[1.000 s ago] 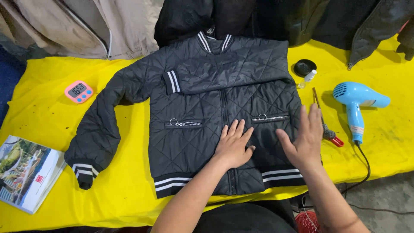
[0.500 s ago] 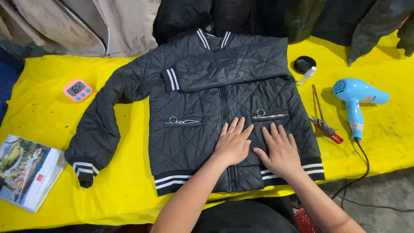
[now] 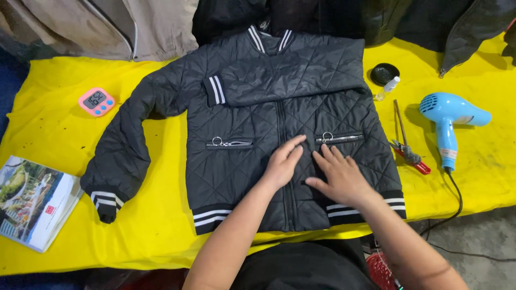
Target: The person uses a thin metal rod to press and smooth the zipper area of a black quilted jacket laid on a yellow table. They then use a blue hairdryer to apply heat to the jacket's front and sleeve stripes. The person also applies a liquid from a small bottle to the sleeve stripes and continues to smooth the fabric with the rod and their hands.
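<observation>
Near the tabletop's front edge | my left hand [image 3: 282, 164] and right hand [image 3: 338, 174] lie flat, grip apart, on the black jacket [image 3: 252, 123] | a hard push could bunch it up

A black diamond-quilted jacket [image 3: 252, 113] with white-striped cuffs lies on a yellow cloth [image 3: 48, 134] beside a light-blue hairdryer [image 3: 449, 115].

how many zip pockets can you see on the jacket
2. One zip pocket lies left of the centre zip, clear of the hands. The other lies right of it, just above the right hand. Folded parts may hide more.
</observation>
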